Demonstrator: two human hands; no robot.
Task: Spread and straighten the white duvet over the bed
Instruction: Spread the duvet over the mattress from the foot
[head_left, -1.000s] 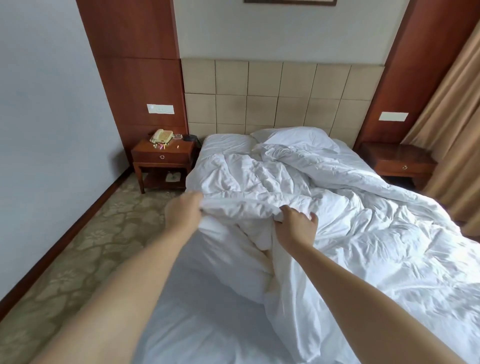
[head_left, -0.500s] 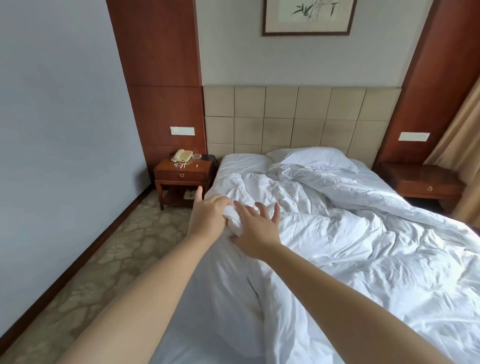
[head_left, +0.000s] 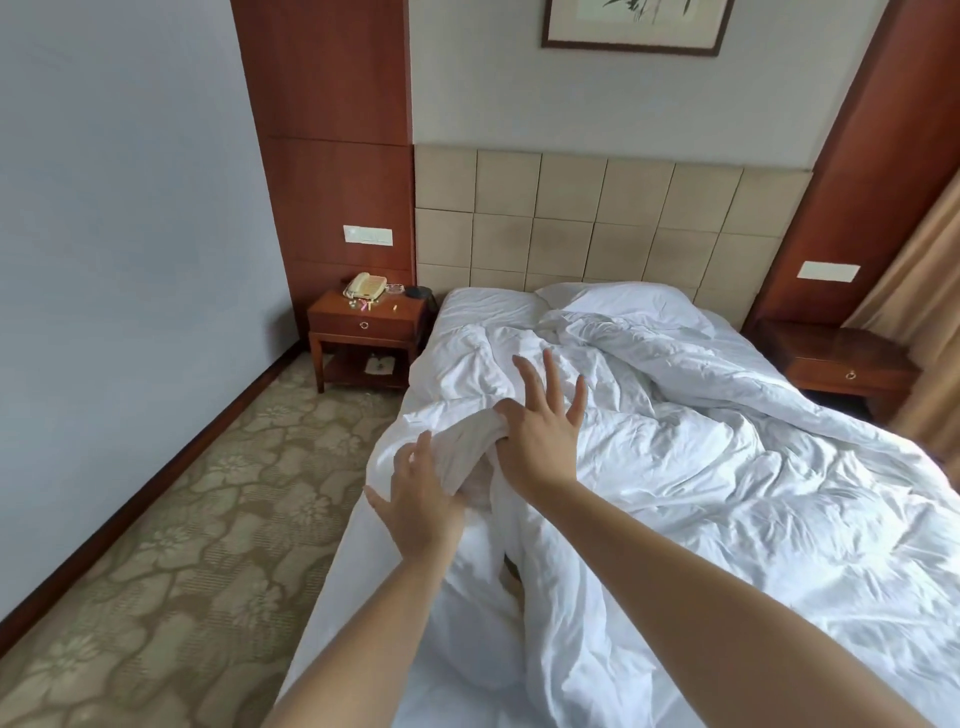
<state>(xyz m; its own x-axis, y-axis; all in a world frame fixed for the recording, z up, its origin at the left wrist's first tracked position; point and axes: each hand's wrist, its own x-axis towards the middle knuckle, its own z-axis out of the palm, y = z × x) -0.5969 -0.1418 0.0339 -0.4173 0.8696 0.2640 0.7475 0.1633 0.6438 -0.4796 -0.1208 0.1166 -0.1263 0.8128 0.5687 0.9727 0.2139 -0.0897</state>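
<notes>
The duvet (head_left: 675, 467) lies rumpled across the bed (head_left: 363, 597), bunched toward the right, so the near left sheet shows bare. The right hand (head_left: 540, 441) pins a raised fold with spread fingers (head_left: 550, 384); the left hand (head_left: 421, 499), fingers spread too, cups that fold from below, likely to draw it leftward.

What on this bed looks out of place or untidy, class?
The white duvet lies crumpled and bunched toward the right, leaving the left strip of the bed sheet bare. A wad of it is gathered between the left hand and right hand.
</notes>
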